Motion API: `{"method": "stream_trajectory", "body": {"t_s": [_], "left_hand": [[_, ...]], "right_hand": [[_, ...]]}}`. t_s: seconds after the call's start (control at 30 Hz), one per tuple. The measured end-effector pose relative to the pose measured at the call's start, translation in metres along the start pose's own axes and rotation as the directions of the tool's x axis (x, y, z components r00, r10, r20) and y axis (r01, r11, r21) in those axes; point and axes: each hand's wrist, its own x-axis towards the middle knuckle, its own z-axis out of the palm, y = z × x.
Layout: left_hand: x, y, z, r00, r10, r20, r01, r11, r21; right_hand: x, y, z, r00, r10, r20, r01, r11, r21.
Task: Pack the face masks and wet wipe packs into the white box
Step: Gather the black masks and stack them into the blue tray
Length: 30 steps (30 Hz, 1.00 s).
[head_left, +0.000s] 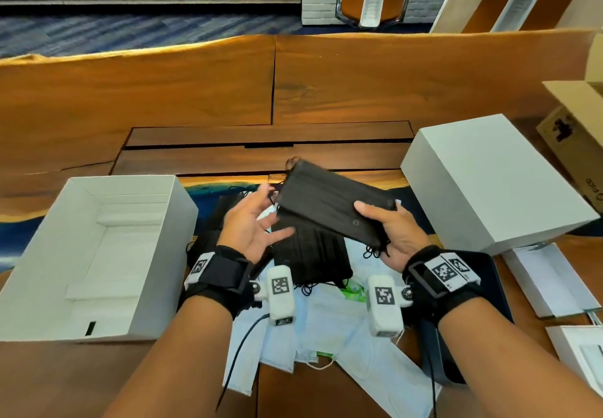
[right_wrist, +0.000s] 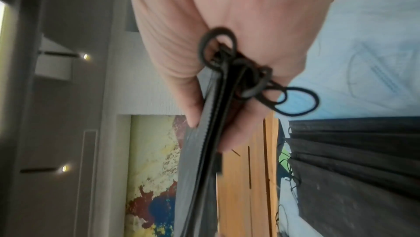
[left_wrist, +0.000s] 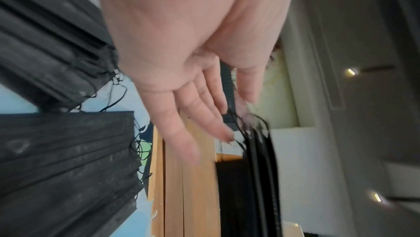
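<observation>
My right hand grips a thin stack of black face masks by its near end, thumb on top, lifted above the table; the right wrist view shows the same black masks edge-on between thumb and fingers. My left hand is spread with straight fingers beside the stack's far end, holding nothing. More black masks lie on the table beneath, on light blue masks. The open white box stands at the left, empty-looking. A green wet wipe pack peeks out between the masks.
The white box lid sits at the right. Small white boxes and a cardboard carton lie farther right. A dark flat item lies under my right forearm. The wooden table stretches ahead.
</observation>
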Motion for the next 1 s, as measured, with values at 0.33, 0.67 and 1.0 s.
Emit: {"method": "stream_trajectory", "body": {"t_s": [0.33,0.67,1.0], "left_hand": [[-0.006,-0.032,0.032,0.987,-0.14,0.078,0.142,0.99,-0.016],[-0.007,-0.036,0.048,0.975,-0.195,0.11,0.169,0.963,0.209],[-0.01,-0.071,0.093,0.966,-0.236,0.109,0.2,0.943,0.266]], "right_hand": [[-0.022,0.026,0.01,0.996,0.054,0.075,-0.045,0.992,-0.116],[-0.018,0.009,0.014,0.973,0.144,0.18,-0.06,0.913,-0.403],[-0.032,-0.025,-0.043,0.995,0.071,-0.069,-0.096,0.844,-0.528]]}}
